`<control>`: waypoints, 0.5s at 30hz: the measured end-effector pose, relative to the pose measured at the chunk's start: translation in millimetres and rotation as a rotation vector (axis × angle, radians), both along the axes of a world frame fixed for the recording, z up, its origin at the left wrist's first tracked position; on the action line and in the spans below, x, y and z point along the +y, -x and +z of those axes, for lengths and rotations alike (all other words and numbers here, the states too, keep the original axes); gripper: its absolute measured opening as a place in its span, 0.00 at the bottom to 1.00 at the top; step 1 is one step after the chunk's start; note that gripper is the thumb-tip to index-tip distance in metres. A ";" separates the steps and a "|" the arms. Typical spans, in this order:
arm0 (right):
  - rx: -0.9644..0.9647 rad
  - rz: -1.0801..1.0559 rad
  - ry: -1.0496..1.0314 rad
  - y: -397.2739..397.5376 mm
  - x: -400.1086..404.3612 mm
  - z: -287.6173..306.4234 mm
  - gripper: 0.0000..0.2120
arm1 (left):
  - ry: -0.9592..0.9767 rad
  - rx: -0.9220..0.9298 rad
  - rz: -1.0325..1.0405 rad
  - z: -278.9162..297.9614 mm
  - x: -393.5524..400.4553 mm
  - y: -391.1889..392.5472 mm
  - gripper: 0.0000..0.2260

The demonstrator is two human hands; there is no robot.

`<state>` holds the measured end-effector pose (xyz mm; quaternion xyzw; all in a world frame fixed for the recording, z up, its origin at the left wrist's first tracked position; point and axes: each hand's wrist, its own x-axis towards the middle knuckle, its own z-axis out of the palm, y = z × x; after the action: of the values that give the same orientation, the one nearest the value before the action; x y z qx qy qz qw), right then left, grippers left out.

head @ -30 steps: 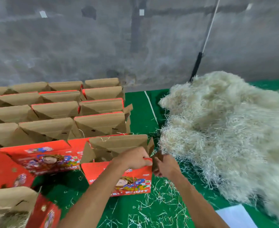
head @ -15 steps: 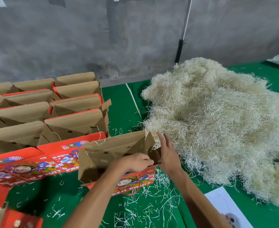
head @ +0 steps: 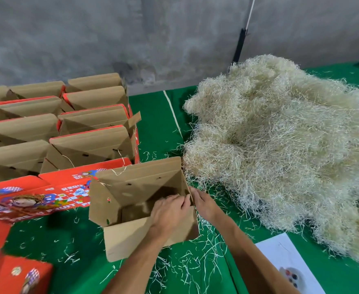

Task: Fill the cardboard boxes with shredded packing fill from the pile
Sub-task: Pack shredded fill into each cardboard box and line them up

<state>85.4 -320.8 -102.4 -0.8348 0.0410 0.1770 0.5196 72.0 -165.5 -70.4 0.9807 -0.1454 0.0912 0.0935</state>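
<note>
An open cardboard box (head: 132, 185) stands on the green cloth in front of me, its brown inside showing and only a few strands in it. My left hand (head: 168, 211) reaches over the near wall into the box, fingers curled on its right side flap. My right hand (head: 204, 203) meets that flap from outside, fingertips pinching its edge against the left hand. The big pale pile of shredded packing fill (head: 280, 149) lies right of the box, its nearest strands touching the box's far right corner.
Rows of open cardboard boxes (head: 85, 145) fill the left side, with red printed boxes (head: 26, 200) lying in front of them and another at the bottom left (head: 19, 274). A white sheet (head: 280, 257) lies near right. Loose strands litter the cloth (head: 157, 128). A concrete wall stands behind.
The box has tipped so its opening faces up toward me. My left hand has gone deeper over its rim, and my right hand has closed from flat against the flap to pinching it.
</note>
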 end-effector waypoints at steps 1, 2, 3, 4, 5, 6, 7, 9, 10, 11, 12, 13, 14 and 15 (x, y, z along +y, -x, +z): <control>0.032 0.014 -0.048 -1.6 -1.5 0.5 0.22 | 0.052 -0.026 -0.026 -0.7 -3.9 -1.3 0.17; 0.031 0.033 -0.057 -3.5 -4.7 2.2 0.21 | 0.120 -0.042 -0.066 -1.1 -8.8 -3.6 0.14; 0.025 0.040 -0.055 -5.7 -9.6 4.6 0.19 | 0.189 -0.049 -0.111 -1.8 -14.9 -7.5 0.13; 0.001 0.038 -0.041 -8.4 -15.8 7.6 0.18 | 0.253 -0.042 -0.145 -0.5 -22.3 -12.6 0.11; -0.038 0.027 -0.031 -12.5 -23.3 10.0 0.18 | 0.299 -0.033 -0.171 2.0 -31.0 -18.8 0.09; -0.096 0.017 0.004 -16.9 -31.7 13.6 0.20 | 0.315 -0.022 -0.185 7.0 -41.3 -25.3 0.07; -0.162 0.001 0.067 -23.6 -39.8 17.6 0.23 | 0.303 -0.015 -0.191 11.0 -51.7 -33.2 0.04; -0.269 -0.071 0.259 -43.3 -56.1 24.3 0.28 | 0.261 0.025 -0.175 18.3 -71.6 -51.3 0.06; -0.295 -0.108 0.356 -55.4 -62.7 26.9 0.30 | 0.248 0.054 -0.151 19.9 -79.2 -60.3 0.06; -0.301 -0.131 0.459 -69.5 -69.1 27.2 0.33 | 0.247 0.081 -0.131 20.4 -86.0 -69.0 0.06; -0.289 -0.134 0.563 -84.4 -76.6 26.5 0.37 | 0.262 0.118 -0.116 21.7 -92.8 -77.3 0.07; -0.265 -0.112 0.671 -100.6 -85.1 22.5 0.41 | 0.290 0.159 -0.108 23.0 -99.2 -85.5 0.09; -0.238 -0.069 0.786 -116.5 -92.9 15.5 0.44 | 0.322 0.199 -0.104 23.9 -103.5 -93.7 0.11; -0.220 -0.015 0.904 -127.6 -102.2 8.9 0.46 | 0.347 0.220 -0.105 26.0 -107.5 -98.7 0.12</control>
<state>213.0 -423.0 -93.4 -0.9911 0.0646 0.0479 0.1060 170.6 -273.0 -44.4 0.9451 -0.1672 0.0024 0.2807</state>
